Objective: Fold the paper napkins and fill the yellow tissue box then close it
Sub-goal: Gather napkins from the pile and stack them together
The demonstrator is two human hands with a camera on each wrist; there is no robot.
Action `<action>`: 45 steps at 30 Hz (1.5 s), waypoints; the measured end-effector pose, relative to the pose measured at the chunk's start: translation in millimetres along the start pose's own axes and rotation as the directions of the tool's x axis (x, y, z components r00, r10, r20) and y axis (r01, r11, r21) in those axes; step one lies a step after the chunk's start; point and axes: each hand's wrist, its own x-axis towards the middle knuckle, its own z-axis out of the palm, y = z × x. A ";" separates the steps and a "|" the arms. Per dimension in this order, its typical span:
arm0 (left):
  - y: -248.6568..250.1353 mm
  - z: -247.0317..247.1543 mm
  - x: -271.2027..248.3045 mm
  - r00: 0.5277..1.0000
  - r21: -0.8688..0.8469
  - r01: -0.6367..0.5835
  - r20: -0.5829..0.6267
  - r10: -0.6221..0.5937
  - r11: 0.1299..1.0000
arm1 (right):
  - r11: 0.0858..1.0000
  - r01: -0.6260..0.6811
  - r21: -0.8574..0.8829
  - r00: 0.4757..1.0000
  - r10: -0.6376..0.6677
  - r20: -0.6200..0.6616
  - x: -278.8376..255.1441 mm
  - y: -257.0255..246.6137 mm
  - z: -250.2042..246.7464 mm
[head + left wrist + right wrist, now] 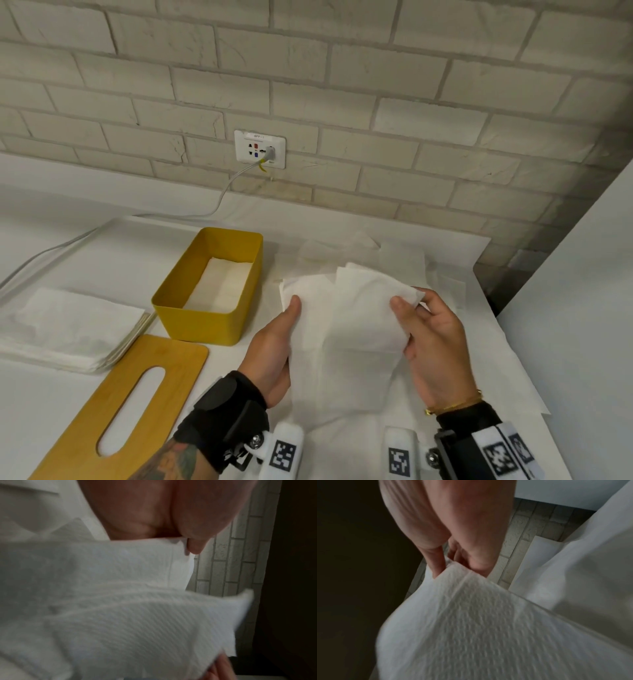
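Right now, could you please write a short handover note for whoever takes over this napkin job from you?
Left hand and right hand both grip one napkin, held up above the table, mid-fold.
The yellow box stands open, with a few folded napkins low inside.
Its wooden lid lies flat in front of it; a napkin stack sits to its left.
Left to do: finish this fold, fill the box, put the lid on.

1. The left wrist (224,416) wears a black strap with a camera mount, a screw and a white tag printed with a black square code.
2. The left forearm (171,460) shows what looks like a multicoloured tattoo.
3. The right wrist (455,406) wears a thin gold bracelet above a black-and-white coded band.
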 end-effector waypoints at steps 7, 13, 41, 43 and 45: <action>-3.3 10.4 3.7 0.998 0.034 -0.008 0.055 0.006 0.999 | 0.970 0.036 -0.242 0.996 -0.017 0.082 -4.5 -4.2 20.9; -9.9 14.2 2.0 0.989 0.099 -0.060 0.144 0.045 0.993 | 0.898 0.068 -0.434 0.995 -0.096 -0.042 2.2 12.1 31.0; -7.2 19.4 2.5 0.833 0.405 -0.532 0.091 0.546 0.744 | 0.951 0.140 -0.274 0.990 -0.130 0.054 -14.6 13.1 37.2; -18.7 15.3 -0.6 0.820 0.438 -0.547 0.107 0.563 0.713 | 0.959 0.144 -0.245 0.990 -0.138 0.042 -20.9 18.1 39.7; -29.1 10.7 2.5 0.848 0.517 -0.491 0.099 0.520 0.701 | 0.959 0.098 -0.265 0.995 -0.097 0.015 -24.3 29.4 41.9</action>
